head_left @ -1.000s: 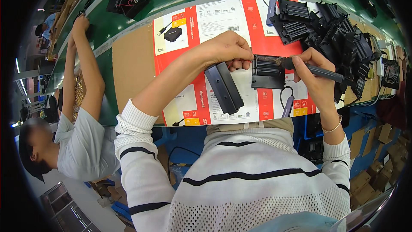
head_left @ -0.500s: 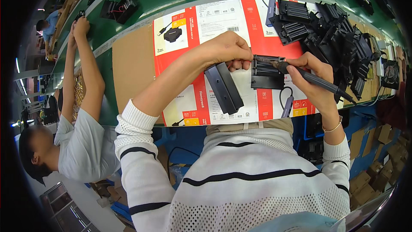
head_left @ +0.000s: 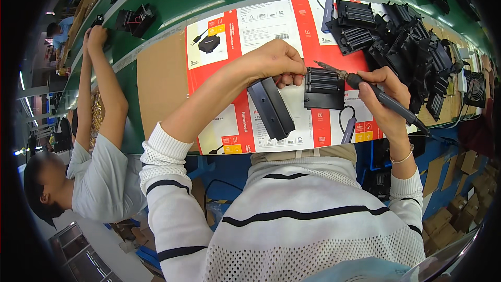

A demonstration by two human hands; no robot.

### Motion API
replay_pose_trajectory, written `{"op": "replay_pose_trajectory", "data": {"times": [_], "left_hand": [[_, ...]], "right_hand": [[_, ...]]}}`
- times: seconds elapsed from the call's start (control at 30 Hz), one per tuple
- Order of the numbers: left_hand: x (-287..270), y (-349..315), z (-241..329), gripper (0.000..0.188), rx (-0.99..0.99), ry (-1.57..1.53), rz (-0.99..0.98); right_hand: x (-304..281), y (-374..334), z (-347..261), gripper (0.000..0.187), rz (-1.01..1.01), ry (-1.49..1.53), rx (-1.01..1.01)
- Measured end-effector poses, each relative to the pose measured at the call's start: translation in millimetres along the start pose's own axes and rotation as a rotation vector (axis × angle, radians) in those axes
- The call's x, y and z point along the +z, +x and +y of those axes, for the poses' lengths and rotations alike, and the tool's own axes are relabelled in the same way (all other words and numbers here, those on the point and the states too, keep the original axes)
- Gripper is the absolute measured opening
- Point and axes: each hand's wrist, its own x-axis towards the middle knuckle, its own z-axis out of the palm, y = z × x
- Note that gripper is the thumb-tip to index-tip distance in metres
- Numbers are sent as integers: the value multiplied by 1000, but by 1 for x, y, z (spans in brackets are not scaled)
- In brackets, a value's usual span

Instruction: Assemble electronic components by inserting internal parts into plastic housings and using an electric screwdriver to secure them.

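Left hand (head_left: 284, 61), centre of frame: fingers are pressing together, pinching a thin red wire (head_left: 302, 75). Right hand (head_left: 396, 90), right of centre: fingers are curling around a soldering iron (head_left: 395, 106). Ribbed black holder (head_left: 324, 99): lying between the hands. Black case (head_left: 271, 108): resting at centre. Black parts (head_left: 403, 47): heaping at upper right.
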Motion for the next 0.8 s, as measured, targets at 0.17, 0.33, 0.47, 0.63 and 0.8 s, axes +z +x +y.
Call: {"op": "replay_pose_trajectory", "data": {"times": [0.17,0.33,0.47,0.63,0.8], "left_hand": [[0,-1,1,12,0,-11,8],[0,3,1,12,-8,-8,10],[3,3,5,12,-4,24,-11],[3,-4,9,12,8,26,-35],[2,-6,7,11,-42,7,-23]], "right_hand": [[0,-4,0,15,22,10,7],[-2,-6,-2,15,-15,-8,74],[-2,-8,-8,17,3,-38,46],[1,-6,-2,21,11,-60,-113],[3,-7,-3,24,19,-57,-137]]}}
